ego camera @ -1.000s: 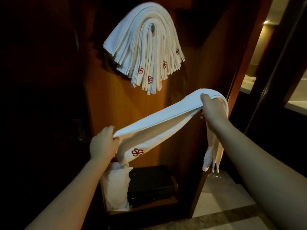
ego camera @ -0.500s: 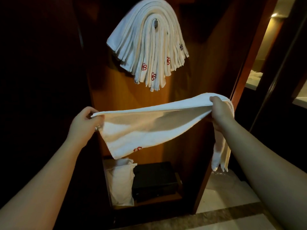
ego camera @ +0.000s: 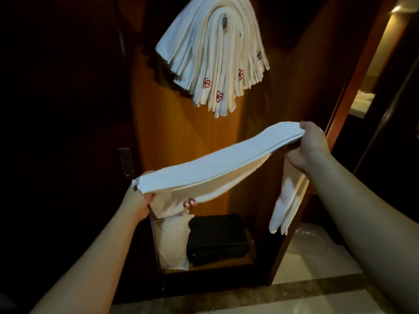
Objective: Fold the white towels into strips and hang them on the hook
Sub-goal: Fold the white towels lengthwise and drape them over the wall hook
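The left hand (ego camera: 138, 201) pinches the near end of the towel (ego camera: 204, 168), and the right hand (ego camera: 310, 148) clamps the far end, the tail hanging below it. Half a second ago the cloth hung open as a wide flap; now it has been folded over into a narrower strip, likely almost ready to hang. It sags below the hook (ego camera: 225, 21), which is already loaded with a bundle (ego camera: 210, 55) of folded towels.

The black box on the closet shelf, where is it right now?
In the head view the black box sits low in the wooden closet, right of a white bag, below the towel stretched between both hands.
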